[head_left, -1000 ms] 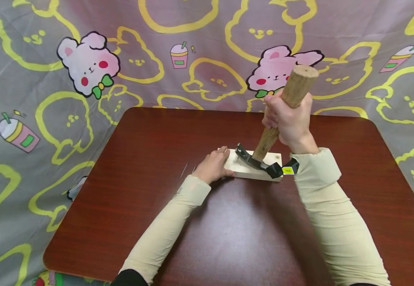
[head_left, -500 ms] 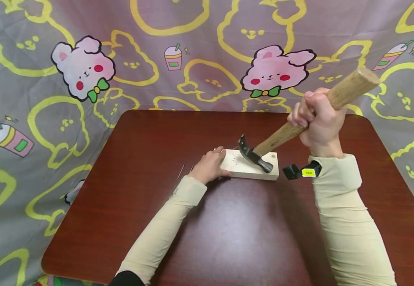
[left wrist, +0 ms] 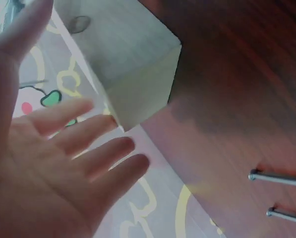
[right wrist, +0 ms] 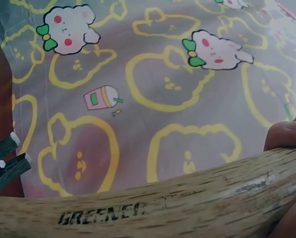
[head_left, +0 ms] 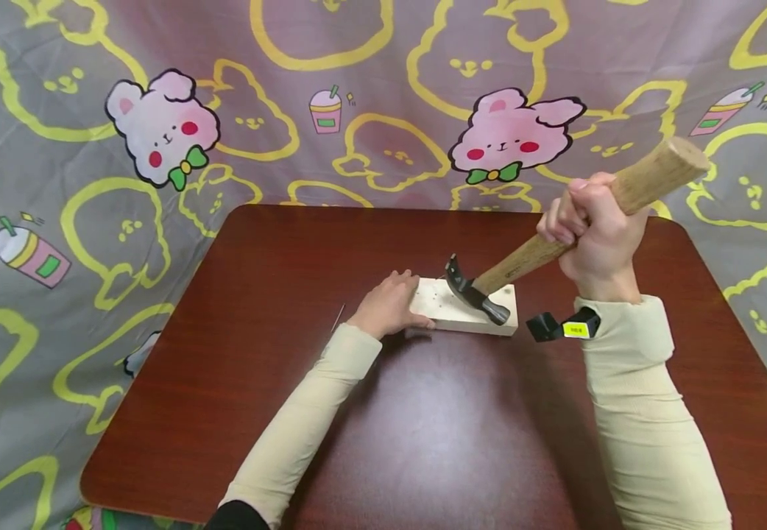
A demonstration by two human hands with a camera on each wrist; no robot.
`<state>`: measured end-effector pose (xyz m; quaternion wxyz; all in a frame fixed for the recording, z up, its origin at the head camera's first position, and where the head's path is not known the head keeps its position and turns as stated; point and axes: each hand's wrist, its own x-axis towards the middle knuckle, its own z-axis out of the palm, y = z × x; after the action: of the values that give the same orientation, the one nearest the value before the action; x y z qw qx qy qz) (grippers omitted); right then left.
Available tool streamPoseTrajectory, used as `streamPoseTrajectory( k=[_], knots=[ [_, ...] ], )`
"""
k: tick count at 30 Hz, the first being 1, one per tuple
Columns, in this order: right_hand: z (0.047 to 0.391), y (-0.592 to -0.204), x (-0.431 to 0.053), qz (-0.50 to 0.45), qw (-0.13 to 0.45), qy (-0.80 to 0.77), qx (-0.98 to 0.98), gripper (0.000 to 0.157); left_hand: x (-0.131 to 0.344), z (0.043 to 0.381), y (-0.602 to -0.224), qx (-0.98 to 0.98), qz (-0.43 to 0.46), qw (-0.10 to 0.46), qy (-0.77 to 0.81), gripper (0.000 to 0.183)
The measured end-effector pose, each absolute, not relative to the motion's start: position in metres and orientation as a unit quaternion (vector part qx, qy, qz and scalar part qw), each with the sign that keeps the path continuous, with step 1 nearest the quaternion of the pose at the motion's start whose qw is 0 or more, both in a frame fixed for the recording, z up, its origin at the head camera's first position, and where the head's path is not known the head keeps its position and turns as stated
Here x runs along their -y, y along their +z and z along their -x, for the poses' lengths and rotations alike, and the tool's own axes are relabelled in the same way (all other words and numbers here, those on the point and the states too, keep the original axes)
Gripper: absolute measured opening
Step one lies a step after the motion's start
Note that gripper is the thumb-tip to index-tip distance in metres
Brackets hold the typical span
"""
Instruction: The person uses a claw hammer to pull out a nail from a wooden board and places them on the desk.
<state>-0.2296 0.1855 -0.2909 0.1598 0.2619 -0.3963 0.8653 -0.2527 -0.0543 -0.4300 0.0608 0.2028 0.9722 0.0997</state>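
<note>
My right hand (head_left: 605,235) grips the wooden handle of a claw hammer (head_left: 516,265), which leans up to the right. The hammer's dark metal head overlaps the top of a pale wooden block (head_left: 456,315); its claw points up and away, its striking face towards the near right. My left hand (head_left: 390,303) holds the block's left end, thumb along the near side and fingers at the far edge. Small dark marks dot the block top. In the right wrist view the claw tips (right wrist: 19,151) show at the left, past the lettered handle.
Two loose nails, the upper nail (left wrist: 281,178) and lower nail (left wrist: 286,214), lie on the brown table (head_left: 277,280) left of the block. Behind the table hangs a patterned curtain (head_left: 383,81). A small black device (head_left: 562,326) sits on the right wrist.
The right hand has moved right, tipping the hammer handle from steep to slanting right, while the head stays over the block. In the last half second it has barely moved. The left hand keeps its place.
</note>
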Motion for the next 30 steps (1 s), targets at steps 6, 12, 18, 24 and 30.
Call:
streamPoseTrajectory(
  k=[6,12,18,24,30],
  knots=[
    [0.216,-0.283,-0.186,-0.283,0.137,0.87,0.38,0.034,0.058,0.239,-0.419,-0.961,-0.224,-0.03,0.159,0.066],
    [0.199,-0.273,-0.183,-0.297,0.11,0.883,0.348,0.034,0.049,0.224,-0.411,-0.93,-0.255,-0.076,0.252,0.041],
    [0.189,-0.265,-0.18,-0.307,0.102,0.877,0.355,0.036,0.041,0.21,-0.404,-0.923,-0.263,-0.088,0.266,0.033],
    [0.185,-0.263,-0.181,-0.307,0.108,0.872,0.365,0.034,0.037,0.205,-0.403,-0.925,-0.267,-0.103,0.249,0.023],
    [0.184,-0.263,-0.184,-0.307,0.108,0.873,0.364,0.034,0.035,0.205,-0.404,-0.919,-0.277,-0.122,0.251,0.019]
  ],
)
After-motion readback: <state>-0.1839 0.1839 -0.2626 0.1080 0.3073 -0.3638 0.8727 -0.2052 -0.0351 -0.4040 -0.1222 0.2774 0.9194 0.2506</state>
